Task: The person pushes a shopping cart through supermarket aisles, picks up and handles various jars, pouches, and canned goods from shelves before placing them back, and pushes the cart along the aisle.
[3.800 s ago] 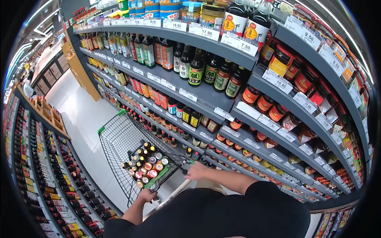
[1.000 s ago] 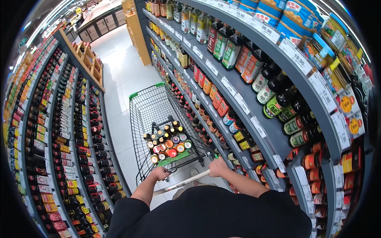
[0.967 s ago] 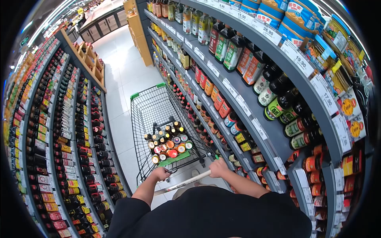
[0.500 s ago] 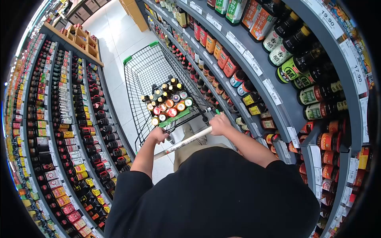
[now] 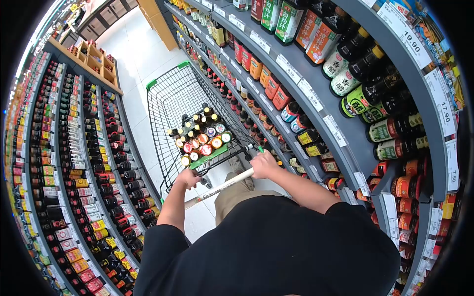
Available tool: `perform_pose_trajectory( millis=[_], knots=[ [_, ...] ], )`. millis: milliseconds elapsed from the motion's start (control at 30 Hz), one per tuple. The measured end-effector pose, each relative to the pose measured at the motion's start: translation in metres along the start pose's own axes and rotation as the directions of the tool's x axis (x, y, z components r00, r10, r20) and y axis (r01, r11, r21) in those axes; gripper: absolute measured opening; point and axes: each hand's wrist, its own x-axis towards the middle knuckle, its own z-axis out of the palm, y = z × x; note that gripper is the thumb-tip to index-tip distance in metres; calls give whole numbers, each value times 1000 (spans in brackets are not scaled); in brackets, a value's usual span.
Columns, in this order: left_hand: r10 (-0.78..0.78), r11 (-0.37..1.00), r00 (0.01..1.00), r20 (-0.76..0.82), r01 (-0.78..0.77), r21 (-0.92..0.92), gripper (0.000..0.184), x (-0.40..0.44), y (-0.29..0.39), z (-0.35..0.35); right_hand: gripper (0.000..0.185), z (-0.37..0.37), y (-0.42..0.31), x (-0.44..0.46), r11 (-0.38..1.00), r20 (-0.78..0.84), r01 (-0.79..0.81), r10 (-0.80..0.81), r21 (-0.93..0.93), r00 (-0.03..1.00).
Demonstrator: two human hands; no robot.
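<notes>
**Two-handed hold on a loaded shopping cart (image 5: 180, 93)**

The right grip (image 5: 264, 164) is clenched round the right end of the pale handle bar (image 5: 224, 185). The left grip (image 5: 187, 178) is curled at the cart's rear left, forward of the bar; it appears to grasp the cart, though the exact part beneath it is hidden. The step in hand is judged to be steering. Any onward push would call for even pressure from both sides, with care along the right flank, which lies nearer the shelving.

The cart stands just ahead of both grips on the light tiled floor (image 5: 133, 64), between the left shelving (image 5: 130, 126) and the right shelving (image 5: 355, 130). Its basket is black wire, with green front corners (image 5: 183, 64) and a green strip (image 5: 210, 157) across the rear. Toward the rear, dark bottles (image 5: 196, 119) stand closely clustered, some with yellow caps; round-lidded jars (image 5: 205, 149), their tops red, orange and white, sit between the bottles and the strip. Wire mesh shows farther forward. The load's labels cannot be read.
</notes>
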Motion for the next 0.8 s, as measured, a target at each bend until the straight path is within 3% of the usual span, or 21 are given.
perform_pose_trajectory(
  millis=[267,633,800],
  knots=[
    [43,998,998,-40,-44,-37,30,4,-1,-7,29,-7,-1,9,1000,30,-16,17,-27,999],
    [30,999,1000,-9,-30,15,31,15,-9,-27,28,-14,-6,26,1000,-45,-6,6,-14,999],
    [31,999,999,7,-31,8,29,17,-7,-40,28,-22,-7,34,1000,17,-15,16,-22,1000]
  ],
)
